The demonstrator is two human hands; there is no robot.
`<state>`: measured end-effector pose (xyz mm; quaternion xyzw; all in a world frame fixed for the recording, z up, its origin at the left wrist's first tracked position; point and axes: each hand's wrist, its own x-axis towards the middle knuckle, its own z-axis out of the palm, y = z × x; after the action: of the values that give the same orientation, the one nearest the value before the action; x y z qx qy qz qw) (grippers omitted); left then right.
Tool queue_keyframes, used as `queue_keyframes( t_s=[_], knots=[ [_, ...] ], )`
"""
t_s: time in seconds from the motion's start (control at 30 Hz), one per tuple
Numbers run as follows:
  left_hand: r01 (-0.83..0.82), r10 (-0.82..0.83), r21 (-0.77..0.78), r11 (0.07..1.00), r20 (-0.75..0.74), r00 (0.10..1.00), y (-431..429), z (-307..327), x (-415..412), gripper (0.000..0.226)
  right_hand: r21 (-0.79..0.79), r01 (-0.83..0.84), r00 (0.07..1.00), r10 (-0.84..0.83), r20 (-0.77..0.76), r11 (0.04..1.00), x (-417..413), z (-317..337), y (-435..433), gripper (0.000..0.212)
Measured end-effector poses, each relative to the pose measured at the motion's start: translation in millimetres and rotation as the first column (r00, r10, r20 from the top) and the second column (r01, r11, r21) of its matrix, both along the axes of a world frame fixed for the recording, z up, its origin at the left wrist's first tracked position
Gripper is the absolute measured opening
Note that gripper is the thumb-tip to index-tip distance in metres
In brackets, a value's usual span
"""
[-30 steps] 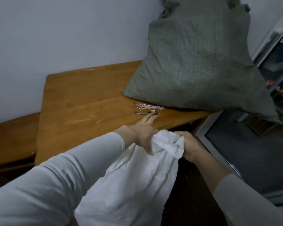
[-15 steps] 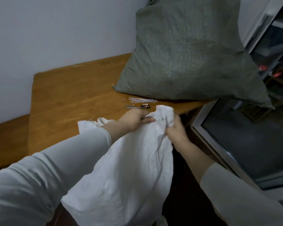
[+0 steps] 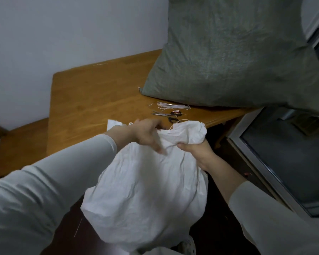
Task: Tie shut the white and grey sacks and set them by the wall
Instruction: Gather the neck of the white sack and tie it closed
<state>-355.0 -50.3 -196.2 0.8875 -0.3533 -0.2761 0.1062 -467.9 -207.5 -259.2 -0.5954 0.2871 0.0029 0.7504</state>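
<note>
- At the lower centre of the frame: white sack (image 3: 145, 190), woven and creased, its full body hanging below the table edge and its mouth gathered into a bunched neck at mid-frame.
- Right hand (image 3: 193, 150): clenched round the gathered neck from below, the loose top of the cloth puffing out above the fist.
- Left hand (image 3: 147, 134): just left of the neck, fingers extended and spread, lying on the sack's cloth and not closed round it; slightly blurred.
- Both arms in pale long sleeves, entering from the lower corners.
- A strip of white cloth (image 3: 114, 125) showed behind the left wrist; whether it belonged to the sack could not be told.
- Scissors (image 3: 166, 115): flat on the table just beyond the hands.
- Cable ties (image 3: 171, 107): a loose white bundle, just beyond the scissors.
- Grey sack (image 3: 228, 52): upper right, large and full, standing on the table beside the wall.
- Table (image 3: 92, 100): wooden, mid-frame.
- Wall (image 3: 63, 34): plain, pale, upper left.
- Glass panel (image 3: 284, 162): metal-framed, at the right edge.
</note>
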Motion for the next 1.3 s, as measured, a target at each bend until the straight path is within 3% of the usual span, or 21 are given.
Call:
queue_keyframes(
  t_s=[0.1, 0.2, 0.3, 0.37, 0.5, 0.57, 0.63, 0.7, 0.73, 0.8, 0.87, 0.9, 0.97, 1.03, 1.13, 1.2, 1.23, 1.3],
  knots=[
    [0.170, -0.218, 0.213, 0.962, 0.227, 0.949, 9, -11, 4, 0.080, -0.012, -0.106, 0.994, 0.106, 0.007, 0.994, -5, 2, -4, 0.069],
    [0.248, -0.281, 0.176, 0.953, 0.198, 0.939, 3, -18, 3, 0.063, 0.019, -0.170, 0.985, 0.170, -0.002, 0.985, -9, 2, -7, 0.063],
    [0.158, -0.157, 0.031, 0.987, -0.030, 0.987, 3, -19, -2, 0.036, 0.070, -0.128, 0.992, 0.128, 0.007, 0.989, -12, -3, -13, 0.062],
    [0.109, -0.107, 0.013, 0.994, -0.077, 0.991, 5, -16, -3, 0.028, 0.119, -0.085, 0.996, 0.083, 0.025, 0.989, -14, -3, -16, 0.059],
    [-0.007, 0.006, -0.016, 1.000, -0.092, 0.996, 12, -15, -3, 0.042, 0.156, 0.039, 0.999, -0.038, -0.015, 0.987, -10, -2, -16, 0.049],
    [-0.065, 0.058, -0.085, 0.994, -0.078, 0.995, 13, -15, -9, 0.047, 0.067, 0.097, 0.994, -0.093, -0.061, 0.993, -4, -2, -12, 0.046],
    [-0.082, 0.075, -0.134, 0.988, -0.056, 0.996, 13, -16, -16, 0.042, -0.169, 0.077, 0.992, -0.092, -0.082, 0.983, 1, -2, -4, 0.045],
    [-0.087, 0.083, -0.175, 0.981, -0.033, 0.996, 11, -15, -23, 0.039, -0.383, -0.052, 0.993, 0.009, -0.114, 0.922, 2, 2, 7, 0.040],
    [-0.086, 0.084, -0.190, 0.978, -0.019, 0.996, 10, -15, -27, 0.042, -0.399, -0.153, 0.985, 0.109, -0.131, 0.904, 0, 3, 11, 0.041],
    [-0.074, 0.081, -0.200, 0.977, 0.030, 0.996, 6, -15, -34, 0.044, -0.245, -0.393, 0.919, 0.376, -0.115, 0.886, -4, 4, 22, 0.060],
    [-0.062, 0.081, -0.172, 0.983, 0.108, 0.991, 1, -15, -39, 0.044, -0.151, -0.519, 0.854, 0.516, -0.059, 0.841, -4, 2, 35, 0.085],
    [-0.067, 0.090, -0.165, 0.984, 0.134, 0.987, -1, -16, -40, 0.044, -0.156, -0.495, 0.867, 0.497, -0.029, 0.855, -3, 2, 41, 0.086],
    [-0.094, 0.120, -0.173, 0.980, 0.145, 0.982, -2, -17, -41, 0.045, -0.201, -0.336, 0.937, 0.347, 0.025, 0.920, 2, 4, 52, 0.065],
    [-0.122, 0.141, -0.182, 0.976, 0.100, 0.985, 2, -17, -41, 0.041, -0.195, -0.227, 0.971, 0.237, 0.029, 0.954, 6, 4, 58, 0.045],
    [-0.104, 0.100, -0.226, 0.968, -0.030, 0.995, 16, -10, -36, 0.020, -0.155, -0.173, 0.985, 0.174, -0.010, 0.973, 7, -6, 55, 0.031],
    [-0.014, 0.020, -0.125, 0.992, 0.045, 0.999, 33, -5, -27, 0.065, -0.120, -0.132, 0.991, 0.132, -0.011, 0.984, 6, -8, 52, 0.033],
    [0.011, -0.003, -0.063, 0.998, 0.130, 0.991, 40, -4, -23, 0.077, -0.107, -0.120, 0.993, 0.119, -0.007, 0.987, 4, -9, 51, 0.035],
    [0.002, 0.014, -0.081, 0.997, 0.197, 0.980, 54, 1, -20, 0.073, -0.094, -0.112, 0.994, 0.111, -0.018, 0.989, 2, -9, 51, 0.036]
  ],
)
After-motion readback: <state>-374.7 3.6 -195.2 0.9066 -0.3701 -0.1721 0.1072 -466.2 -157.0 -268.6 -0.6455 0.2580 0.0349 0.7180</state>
